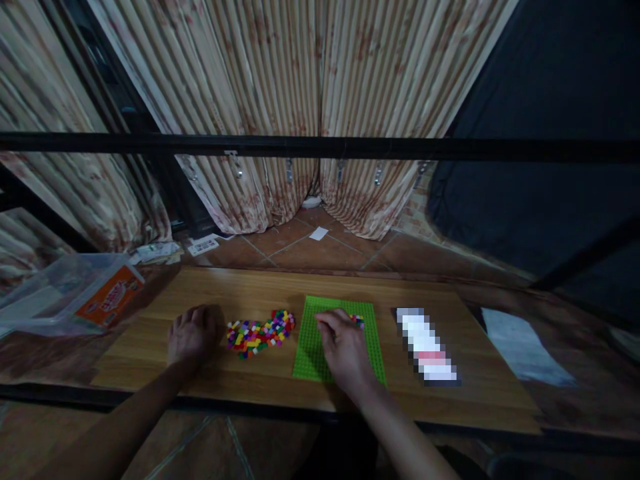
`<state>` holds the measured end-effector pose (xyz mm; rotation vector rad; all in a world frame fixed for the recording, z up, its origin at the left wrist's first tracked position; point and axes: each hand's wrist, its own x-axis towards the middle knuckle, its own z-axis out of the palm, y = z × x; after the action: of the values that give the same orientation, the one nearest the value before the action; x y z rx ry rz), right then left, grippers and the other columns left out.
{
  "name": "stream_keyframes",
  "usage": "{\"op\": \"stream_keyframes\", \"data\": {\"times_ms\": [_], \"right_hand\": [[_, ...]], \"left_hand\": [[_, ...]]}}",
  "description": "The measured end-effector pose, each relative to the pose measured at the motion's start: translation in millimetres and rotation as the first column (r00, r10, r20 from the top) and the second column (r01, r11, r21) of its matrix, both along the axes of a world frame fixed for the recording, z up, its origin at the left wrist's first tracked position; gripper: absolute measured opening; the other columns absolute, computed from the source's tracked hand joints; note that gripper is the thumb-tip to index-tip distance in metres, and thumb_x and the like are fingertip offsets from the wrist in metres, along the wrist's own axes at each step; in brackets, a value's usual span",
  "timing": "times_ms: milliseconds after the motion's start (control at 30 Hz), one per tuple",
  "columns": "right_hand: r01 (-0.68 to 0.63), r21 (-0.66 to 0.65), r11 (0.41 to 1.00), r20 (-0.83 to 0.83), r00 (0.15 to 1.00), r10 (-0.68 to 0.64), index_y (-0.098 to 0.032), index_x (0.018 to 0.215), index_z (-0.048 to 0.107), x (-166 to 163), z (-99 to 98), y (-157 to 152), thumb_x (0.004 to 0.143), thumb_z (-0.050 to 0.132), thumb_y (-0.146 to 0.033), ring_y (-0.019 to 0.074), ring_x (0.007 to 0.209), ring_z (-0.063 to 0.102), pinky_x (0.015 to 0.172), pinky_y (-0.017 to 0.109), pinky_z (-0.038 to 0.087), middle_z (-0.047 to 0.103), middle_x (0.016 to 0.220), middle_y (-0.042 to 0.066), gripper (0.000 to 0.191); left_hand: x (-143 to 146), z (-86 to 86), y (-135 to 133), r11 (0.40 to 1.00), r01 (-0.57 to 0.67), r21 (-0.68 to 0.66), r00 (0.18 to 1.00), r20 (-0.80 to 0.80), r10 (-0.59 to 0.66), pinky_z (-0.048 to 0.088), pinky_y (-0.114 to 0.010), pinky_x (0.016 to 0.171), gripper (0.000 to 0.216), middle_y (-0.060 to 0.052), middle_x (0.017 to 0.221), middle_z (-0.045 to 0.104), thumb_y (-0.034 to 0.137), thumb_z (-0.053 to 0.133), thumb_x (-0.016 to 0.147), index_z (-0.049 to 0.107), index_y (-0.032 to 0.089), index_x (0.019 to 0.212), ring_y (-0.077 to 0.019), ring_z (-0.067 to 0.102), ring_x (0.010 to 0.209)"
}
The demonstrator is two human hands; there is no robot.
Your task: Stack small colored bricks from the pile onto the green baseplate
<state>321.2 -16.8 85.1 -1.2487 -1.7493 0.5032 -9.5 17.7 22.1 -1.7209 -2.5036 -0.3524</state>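
Observation:
A green studded baseplate [313, 347] lies on the wooden table [260, 287]. My right hand [345, 350] rests on the plate with its fingers pinched together near a few small coloured bricks [357, 321] fixed at the plate's far side. What the fingers hold is too small to make out. A heap of small coloured bricks [260, 332] lies left of the plate. My left hand [193, 337] rests on the table just left of the heap, fingers curled loosely downward.
A clear plastic box with an orange label [75, 293] stands at the table's left end. A blurred white object [427, 347] lies right of the plate. A black bar [320, 148] crosses the view above, with curtains [280, 100] behind.

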Motion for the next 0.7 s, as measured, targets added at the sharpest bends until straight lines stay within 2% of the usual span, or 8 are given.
{"op": "stream_keyframes", "data": {"times_ms": [167, 300, 467, 700], "right_hand": [[0.142, -0.057, 0.988, -0.012, 0.990, -0.143, -0.019, 0.093, 0.073, 50, 7.4, 0, 0.089, 0.046, -0.016, 0.0179, 0.086, 0.067, 0.078, 0.030, 0.052, 0.070, 0.094, 0.007, 0.027], [0.182, -0.112, 0.977, 0.071, 0.982, -0.175, -0.020, 0.093, 0.074, 72, 2.3, -3, 0.087, 0.047, -0.018, 0.0186, 0.088, 0.067, 0.080, 0.031, 0.051, 0.071, 0.096, 0.006, 0.027], [0.179, -0.188, 0.966, 0.162, 0.975, -0.150, -0.019, 0.102, 0.073, 71, -5.8, -3, 0.086, 0.048, -0.015, 0.0182, 0.090, 0.068, 0.082, 0.031, 0.052, 0.073, 0.102, 0.006, 0.030], [0.192, -0.106, 0.976, 0.317, 0.937, -0.150, -0.022, 0.105, 0.073, 60, -8.6, 2, 0.085, 0.048, -0.011, 0.0176, 0.089, 0.069, 0.082, 0.029, 0.051, 0.074, 0.102, 0.006, 0.034]], "left_hand": [[0, 1.4, 0, 1.000, -0.007, -0.011, 1.000, -0.006, 0.007, 0.041, -0.049, 0.100, 0.047, -0.019, 0.131, 0.058, 0.037, 0.034, 0.093, 0.057, 0.012, 0.125, -0.0349, 0.051, 0.121], [0, 0.7, 0, 1.000, 0.014, 0.008, 1.000, 0.001, -0.014, 0.041, -0.051, 0.100, 0.047, -0.020, 0.130, 0.058, 0.038, 0.034, 0.092, 0.056, 0.012, 0.125, -0.0354, 0.052, 0.119], [0, 0.8, -1, 1.000, 0.015, 0.010, 1.000, 0.014, -0.016, 0.040, -0.050, 0.100, 0.046, -0.019, 0.131, 0.057, 0.037, 0.034, 0.092, 0.057, 0.013, 0.123, -0.0352, 0.051, 0.120], [1, -2.5, 0, 0.998, 0.012, 0.058, 1.000, 0.025, -0.013, 0.039, -0.050, 0.102, 0.043, -0.019, 0.129, 0.059, 0.035, 0.035, 0.092, 0.058, 0.014, 0.122, -0.0338, 0.051, 0.121]]}}
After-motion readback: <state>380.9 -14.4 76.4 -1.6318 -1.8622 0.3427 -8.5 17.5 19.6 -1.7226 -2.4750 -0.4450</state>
